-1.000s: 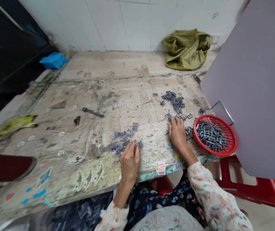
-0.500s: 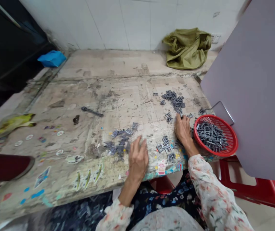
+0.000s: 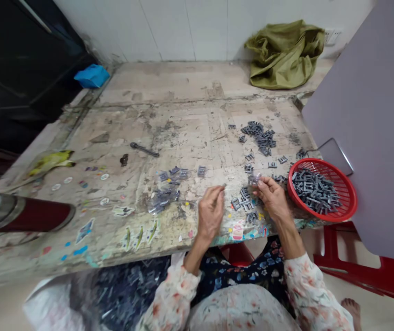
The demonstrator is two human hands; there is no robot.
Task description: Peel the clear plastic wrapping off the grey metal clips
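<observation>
My left hand is above the table's near middle, thumb and fingers pinched together. A tiny grey bit shows at its fingertips, too small to name. My right hand pinches a small see-through plastic piece, partly covered by the fingers. Close by the right hand lie loose grey plastic pieces with short crossbars. More of them form a grey pile farther back. To the left of my left hand lies a cluster of grey pieces in shiny clear plastic.
A red basket full of grey pieces stands at the table's right edge. A dark red flask lies at left, near a banana peel. A dark rod lies mid-table. An olive cloth sack sits against the wall.
My right hand has drawn back from the loose pieces and now holds the see-through piece. My left hand has gone from spread fingers to a pinch. The camera view has shifted.
</observation>
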